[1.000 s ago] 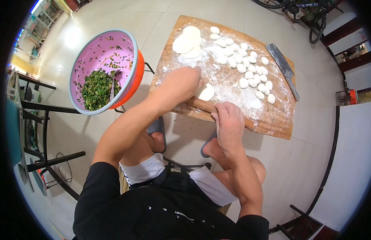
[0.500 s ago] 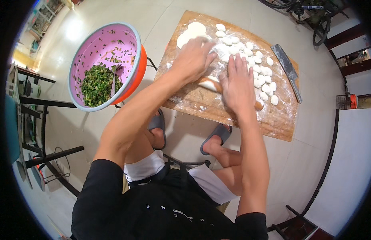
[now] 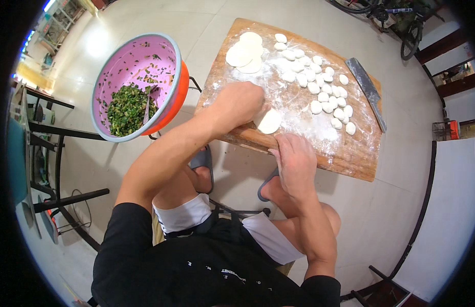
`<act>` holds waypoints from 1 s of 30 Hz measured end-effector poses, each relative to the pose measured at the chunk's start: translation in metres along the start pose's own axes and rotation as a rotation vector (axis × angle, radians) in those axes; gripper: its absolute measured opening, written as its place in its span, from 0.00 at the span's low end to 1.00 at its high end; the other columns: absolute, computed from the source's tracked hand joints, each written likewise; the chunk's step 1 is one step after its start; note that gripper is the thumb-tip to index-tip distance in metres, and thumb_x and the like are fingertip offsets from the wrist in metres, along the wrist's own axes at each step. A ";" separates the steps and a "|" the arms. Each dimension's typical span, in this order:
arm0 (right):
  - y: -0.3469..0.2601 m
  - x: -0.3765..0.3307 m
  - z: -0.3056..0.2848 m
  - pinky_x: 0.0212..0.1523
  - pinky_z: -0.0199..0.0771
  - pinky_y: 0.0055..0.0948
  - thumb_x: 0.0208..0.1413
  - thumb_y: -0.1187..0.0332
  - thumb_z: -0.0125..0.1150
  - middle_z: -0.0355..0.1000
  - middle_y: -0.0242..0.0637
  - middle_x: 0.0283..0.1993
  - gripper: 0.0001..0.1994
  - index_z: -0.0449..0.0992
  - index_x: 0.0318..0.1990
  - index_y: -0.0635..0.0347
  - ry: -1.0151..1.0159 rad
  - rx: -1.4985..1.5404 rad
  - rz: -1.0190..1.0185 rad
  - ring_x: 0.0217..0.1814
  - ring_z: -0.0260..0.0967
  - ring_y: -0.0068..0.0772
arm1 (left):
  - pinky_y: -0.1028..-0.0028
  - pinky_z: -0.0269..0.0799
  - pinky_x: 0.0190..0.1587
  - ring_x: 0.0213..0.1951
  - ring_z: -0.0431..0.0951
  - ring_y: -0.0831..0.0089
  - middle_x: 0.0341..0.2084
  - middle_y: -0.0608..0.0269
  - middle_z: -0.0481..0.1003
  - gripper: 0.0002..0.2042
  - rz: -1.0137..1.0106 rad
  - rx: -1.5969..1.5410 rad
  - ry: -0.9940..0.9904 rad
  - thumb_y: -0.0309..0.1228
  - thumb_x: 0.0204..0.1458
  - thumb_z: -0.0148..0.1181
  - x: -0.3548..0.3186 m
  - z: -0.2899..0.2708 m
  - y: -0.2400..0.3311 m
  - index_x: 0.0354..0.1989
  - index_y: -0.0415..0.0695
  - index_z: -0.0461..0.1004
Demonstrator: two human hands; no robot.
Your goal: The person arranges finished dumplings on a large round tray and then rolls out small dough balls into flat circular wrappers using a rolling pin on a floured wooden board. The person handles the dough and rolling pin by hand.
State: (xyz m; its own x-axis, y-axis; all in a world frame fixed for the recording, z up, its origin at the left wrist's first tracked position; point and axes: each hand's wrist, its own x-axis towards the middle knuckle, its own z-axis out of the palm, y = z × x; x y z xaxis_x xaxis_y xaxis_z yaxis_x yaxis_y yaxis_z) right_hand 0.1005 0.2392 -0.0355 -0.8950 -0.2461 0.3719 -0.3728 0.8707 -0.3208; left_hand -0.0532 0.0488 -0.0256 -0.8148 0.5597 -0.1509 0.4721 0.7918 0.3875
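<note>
A thin round dough wrapper (image 3: pixel 268 122) lies on the floured wooden board (image 3: pixel 350 162). My left hand (image 3: pixel 241 103) is closed at its upper left edge, the fingers curled under and partly hidden. Along the board's near edge, just below the wrapper, runs a wooden rolling pin (image 3: pixel 254 136). My right hand (image 3: pixel 297 162) grips the pin, its thumb pointing toward the board's edge. Several rolled wrappers (image 3: pixel 242 53) overlap in a stack at the far left of the board. Many small white dough pieces (image 3: pixel 327 97) are scattered over its right half, dusted with flour.
A dark flat-bladed cleaver (image 3: pixel 368 92) lies along the board's right edge. To the left stands an orange bowl, pink inside (image 3: pixel 137 60), holding chopped green filling (image 3: pixel 125 110) and a spoon. Black metal frames (image 3: pixel 53 148) stand far left; a bicycle (image 3: pixel 401 25) is at the far right.
The rolling pin has come back toward me with my right hand, off the dough. My left hand has left the pin and closed at the wrapper's edge. The dough now shows as a flat round.
</note>
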 end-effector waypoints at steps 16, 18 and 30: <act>0.040 0.079 0.026 0.86 0.41 0.53 0.73 0.52 0.53 0.51 0.49 0.86 0.36 0.58 0.80 0.66 -0.199 -0.300 0.209 0.89 0.45 0.53 | 0.49 0.62 0.69 0.66 0.67 0.46 0.62 0.45 0.68 0.22 0.040 0.012 0.805 0.42 0.67 0.61 0.020 0.029 -0.013 0.62 0.40 0.72; 0.063 0.121 0.037 0.86 0.40 0.53 0.75 0.51 0.49 0.50 0.52 0.86 0.36 0.57 0.80 0.67 -0.226 -0.203 0.293 0.89 0.43 0.53 | 0.48 0.62 0.69 0.66 0.68 0.46 0.62 0.46 0.68 0.22 -0.021 0.004 0.899 0.43 0.68 0.59 0.055 0.012 -0.021 0.61 0.41 0.73; 0.015 0.032 0.000 0.80 0.57 0.53 0.61 0.63 0.70 0.61 0.55 0.78 0.38 0.64 0.75 0.68 -0.191 -0.010 0.122 0.81 0.57 0.60 | 0.53 0.68 0.67 0.64 0.71 0.44 0.61 0.44 0.72 0.26 0.204 -0.197 0.208 0.47 0.68 0.59 -0.022 0.006 -0.022 0.64 0.39 0.75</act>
State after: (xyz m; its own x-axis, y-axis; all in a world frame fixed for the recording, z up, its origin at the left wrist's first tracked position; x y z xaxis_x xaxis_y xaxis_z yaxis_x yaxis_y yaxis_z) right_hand 0.0668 0.2444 -0.0281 -0.9639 -0.2140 0.1584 -0.2571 0.9028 -0.3448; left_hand -0.0433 0.0203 -0.0362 -0.7711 0.6237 0.1280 0.5745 0.5951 0.5620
